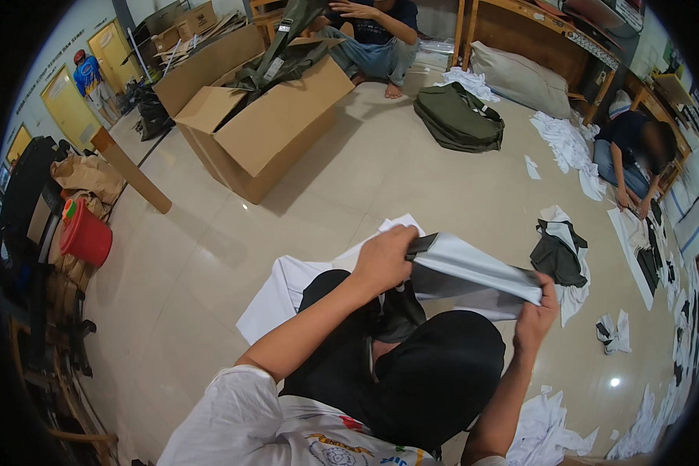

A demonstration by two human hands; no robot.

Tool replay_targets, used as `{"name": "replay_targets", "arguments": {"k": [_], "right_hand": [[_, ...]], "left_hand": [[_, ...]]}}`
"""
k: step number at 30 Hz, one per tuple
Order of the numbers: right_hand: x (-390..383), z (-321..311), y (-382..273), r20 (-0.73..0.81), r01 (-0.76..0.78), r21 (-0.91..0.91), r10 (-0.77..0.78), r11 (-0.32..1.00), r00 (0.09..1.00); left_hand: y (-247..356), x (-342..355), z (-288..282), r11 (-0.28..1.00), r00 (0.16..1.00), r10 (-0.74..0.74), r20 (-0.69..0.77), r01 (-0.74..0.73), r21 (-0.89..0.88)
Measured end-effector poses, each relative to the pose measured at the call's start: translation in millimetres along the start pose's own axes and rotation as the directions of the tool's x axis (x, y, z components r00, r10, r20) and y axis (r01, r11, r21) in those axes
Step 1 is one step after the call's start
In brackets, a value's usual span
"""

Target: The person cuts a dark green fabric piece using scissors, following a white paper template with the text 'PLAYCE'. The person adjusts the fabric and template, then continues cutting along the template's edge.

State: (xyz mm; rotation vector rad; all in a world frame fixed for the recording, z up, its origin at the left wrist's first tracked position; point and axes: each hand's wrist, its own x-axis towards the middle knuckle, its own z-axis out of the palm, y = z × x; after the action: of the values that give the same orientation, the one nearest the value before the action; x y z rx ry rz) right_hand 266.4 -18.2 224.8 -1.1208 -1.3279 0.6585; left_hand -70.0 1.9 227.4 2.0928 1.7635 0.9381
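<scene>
A folded piece of white-and-grey fabric [478, 268] with dark olive ends stretches between my two hands, above my knees. Its left end is pinched in my left hand [384, 258], whose fingers are closed on the dark edge. At the other end, my right hand [537, 312] grips the lower right corner. White cloth [283, 291] lies on the floor beyond my left forearm, partly hidden by my black-clad legs [443, 373]. Something dark lies between my legs, too covered to make out.
An open cardboard box [287, 124] with olive bags stands ahead, a person sitting behind it. A dark green bag [458, 116] rests on the floor. At right are fabric scraps [561, 252] and another person [637, 147]. A red bucket [87, 233] stands left.
</scene>
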Motion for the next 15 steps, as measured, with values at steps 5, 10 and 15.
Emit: {"name": "replay_targets", "arguments": {"k": [5, 10, 15], "right_hand": [[6, -45, -87, -0.163, 0.278, -0.228, -0.318, 0.933, 0.934], [-6, -113, -122, -0.251, 0.38, -0.366, -0.484, 0.849, 0.839], [-5, -129, -126, -0.282, 0.347, -0.5, -0.528, 0.794, 0.801]], "left_hand": [[-34, 10, -13, 0.988, 0.941, -0.151, -0.303, 0.154, -0.012], [-73, 13, -40, 0.98, 0.919, -0.157, -0.362, 0.19, 0.058], [-109, 3, -50, 0.975, 0.927, -0.207, -0.312, 0.222, 0.011]]}}
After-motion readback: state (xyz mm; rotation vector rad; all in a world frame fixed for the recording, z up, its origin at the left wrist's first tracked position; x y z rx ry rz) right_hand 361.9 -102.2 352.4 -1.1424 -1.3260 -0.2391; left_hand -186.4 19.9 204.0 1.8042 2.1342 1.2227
